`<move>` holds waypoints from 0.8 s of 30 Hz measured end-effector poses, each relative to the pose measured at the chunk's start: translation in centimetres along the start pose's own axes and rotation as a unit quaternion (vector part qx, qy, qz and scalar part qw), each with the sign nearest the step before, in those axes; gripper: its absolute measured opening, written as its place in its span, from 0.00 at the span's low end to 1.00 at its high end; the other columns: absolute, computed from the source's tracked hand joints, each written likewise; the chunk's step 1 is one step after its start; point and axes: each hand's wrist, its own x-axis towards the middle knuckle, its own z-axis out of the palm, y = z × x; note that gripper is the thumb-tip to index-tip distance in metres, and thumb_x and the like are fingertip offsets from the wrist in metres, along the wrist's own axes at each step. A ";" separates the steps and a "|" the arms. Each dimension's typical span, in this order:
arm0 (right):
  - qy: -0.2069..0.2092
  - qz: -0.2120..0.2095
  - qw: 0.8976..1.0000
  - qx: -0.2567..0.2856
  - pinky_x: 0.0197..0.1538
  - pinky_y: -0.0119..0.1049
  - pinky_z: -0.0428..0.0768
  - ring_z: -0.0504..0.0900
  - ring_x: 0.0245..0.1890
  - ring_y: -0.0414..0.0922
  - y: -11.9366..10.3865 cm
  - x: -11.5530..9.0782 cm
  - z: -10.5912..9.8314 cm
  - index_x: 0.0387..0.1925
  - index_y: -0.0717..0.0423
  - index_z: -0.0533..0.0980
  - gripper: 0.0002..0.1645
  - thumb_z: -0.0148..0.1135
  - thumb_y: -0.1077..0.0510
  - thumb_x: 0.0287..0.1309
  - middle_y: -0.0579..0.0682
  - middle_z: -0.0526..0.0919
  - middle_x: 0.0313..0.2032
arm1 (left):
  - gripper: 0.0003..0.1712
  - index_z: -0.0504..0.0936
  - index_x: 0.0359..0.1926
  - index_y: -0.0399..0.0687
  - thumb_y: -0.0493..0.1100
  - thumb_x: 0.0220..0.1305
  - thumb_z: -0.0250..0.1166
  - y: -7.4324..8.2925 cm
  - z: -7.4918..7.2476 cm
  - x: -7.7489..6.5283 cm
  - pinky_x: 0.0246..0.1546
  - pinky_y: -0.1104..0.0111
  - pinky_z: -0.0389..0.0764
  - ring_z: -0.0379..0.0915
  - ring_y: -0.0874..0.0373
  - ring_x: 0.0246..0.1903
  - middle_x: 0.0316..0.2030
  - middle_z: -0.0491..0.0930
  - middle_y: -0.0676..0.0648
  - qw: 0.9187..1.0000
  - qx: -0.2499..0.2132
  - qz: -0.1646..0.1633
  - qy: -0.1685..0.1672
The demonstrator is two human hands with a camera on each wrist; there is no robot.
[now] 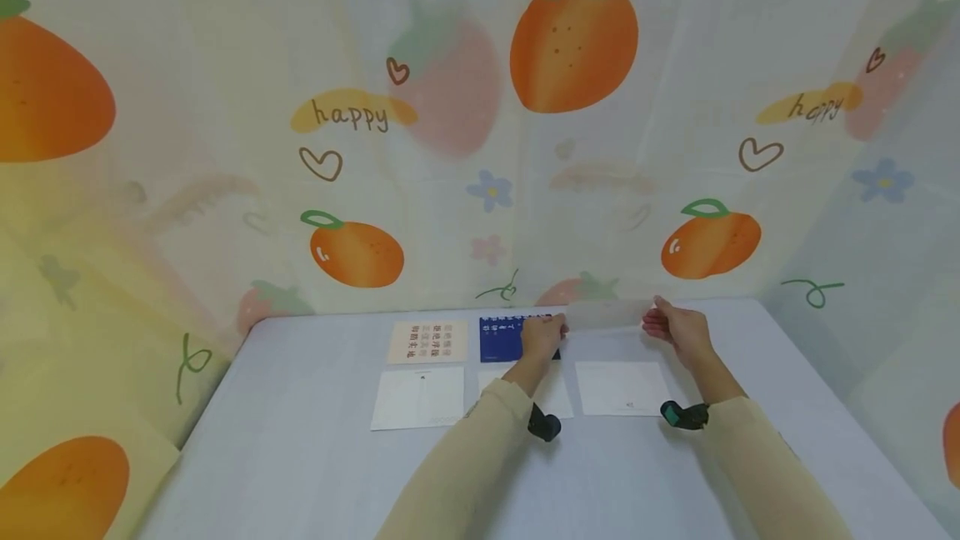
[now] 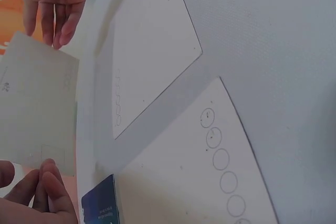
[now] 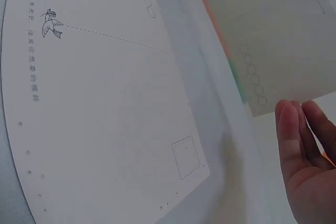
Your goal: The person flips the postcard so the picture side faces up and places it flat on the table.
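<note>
A white postcard (image 1: pixel 609 315) stands raised near the table's back edge, between the hands. My left hand (image 1: pixel 542 338) pinches its left end; in the left wrist view the thumb and fingers close on the postcard (image 2: pixel 37 103) near its stamp box. My right hand (image 1: pixel 681 335) is at the other end, its fairly straight fingertips (image 3: pixel 287 120) right at the edge, beside a row of printed circles. Below lie a white postcard (image 1: pixel 621 388) and another white postcard (image 2: pixel 173 177), partly hidden by the left arm. A blue card (image 1: pixel 501 340) lies partly under the left hand.
A cream card with printed characters (image 1: pixel 427 342) lies left of the blue one, with a white postcard (image 1: pixel 417 397) in front of it. The white-covered table (image 1: pixel 300 440) meets a fruit-patterned curtain (image 1: pixel 450 215) at the back. Dark wrist cameras (image 1: pixel 684 415) sit at both sleeves.
</note>
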 end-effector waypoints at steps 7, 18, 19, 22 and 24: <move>-0.027 -0.007 0.999 0.041 0.37 0.26 0.83 0.86 0.28 0.35 0.4 -0.1 -0.4 0.50 0.64 0.72 0.21 0.54 0.49 0.69 0.40 0.84 0.24 | 0.14 0.87 0.36 0.36 0.44 0.65 0.61 -0.1 0.0 0.1 0.34 0.74 0.76 0.78 0.62 0.30 0.30 0.87 0.44 1.000 -0.015 -0.003 -0.005; -0.042 -0.005 0.997 0.067 0.40 0.28 0.83 0.86 0.31 0.37 0.7 -0.6 -0.6 0.44 0.57 0.79 0.10 0.56 0.57 0.67 0.39 0.86 0.26 | 0.12 0.85 0.40 0.32 0.38 0.63 0.62 -0.5 -0.2 0.3 0.36 0.71 0.81 0.78 0.64 0.26 0.31 0.87 0.41 0.998 -0.065 -0.008 -0.026; -0.042 -0.007 0.997 0.063 0.40 0.28 0.83 0.86 0.30 0.36 0.7 -0.6 -0.6 0.47 0.60 0.79 0.12 0.56 0.57 0.67 0.39 0.85 0.27 | 0.11 0.85 0.41 0.32 0.37 0.63 0.62 -0.5 -0.1 0.3 0.38 0.70 0.82 0.78 0.65 0.26 0.32 0.87 0.41 0.997 -0.069 -0.010 -0.028; -0.033 -0.008 0.998 0.048 0.40 0.28 0.83 0.85 0.30 0.36 0.8 -0.6 -0.6 0.60 0.70 0.69 0.25 0.56 0.58 0.67 0.38 0.83 0.27 | 0.10 0.86 0.41 0.33 0.34 0.60 0.63 -0.8 0.0 0.3 0.40 0.68 0.83 0.79 0.65 0.26 0.34 0.88 0.40 0.997 -0.076 -0.012 -0.029; -0.028 -0.007 0.999 0.040 0.40 0.28 0.83 0.85 0.29 0.36 0.8 -0.5 -0.6 0.64 0.72 0.64 0.30 0.57 0.59 0.66 0.37 0.82 0.27 | 0.10 0.86 0.41 0.33 0.33 0.58 0.63 -1.0 0.1 0.3 0.41 0.67 0.84 0.79 0.65 0.26 0.35 0.87 0.39 0.997 -0.078 -0.014 -0.027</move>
